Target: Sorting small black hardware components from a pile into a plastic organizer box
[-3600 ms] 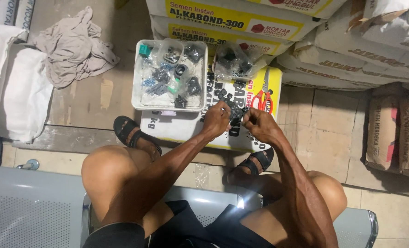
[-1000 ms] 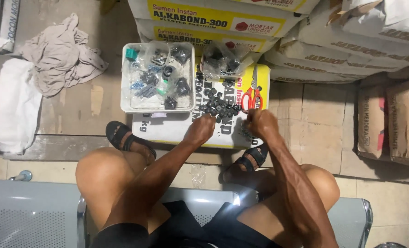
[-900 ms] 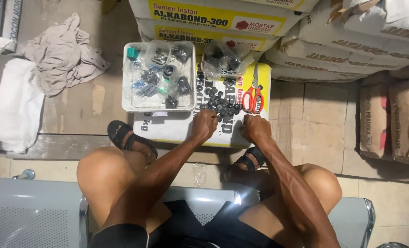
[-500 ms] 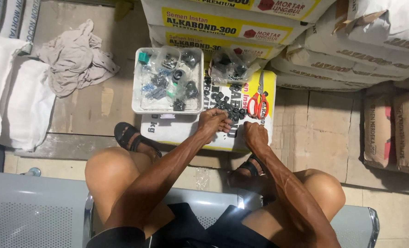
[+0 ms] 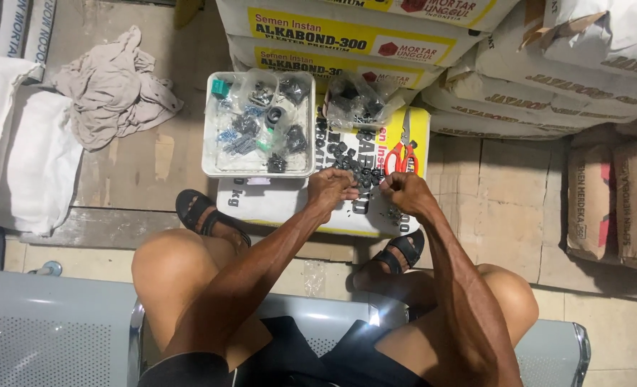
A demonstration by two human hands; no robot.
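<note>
Both forearms are stretched forward and down from a seated position, the elbows set over the bare knees. The left hand (image 5: pixel 330 190) is curled, knuckles up, with its fingertips pressed into the near edge of a loose heap of small black ring-shaped parts (image 5: pixel 355 166). The right hand (image 5: pixel 403 192) is held just beside it, fingers drawn in tightly as in a pinch; whether one of the small parts is gripped there cannot be told, since it is hidden by the fingers.

The heap lies directly ahead of both hands on a flat white and yellow paper sack (image 5: pixel 282 204) with a dull printed surface. Beyond the right hand, a pair of scissors (image 5: pixel 403 152) with glossy red handles rests on the sack. Ahead of the left hand and slightly to its left, a shallow white square plastic tray (image 5: pixel 211 154) is seen, filled with clear bags of dark fittings and blue and green pieces. A crinkled clear plastic bag of black parts (image 5: pixel 358 100) sits beyond the heap. Well to the left, a crumpled grey cloth (image 5: pixel 114 86) is spread on the concrete floor.
</note>
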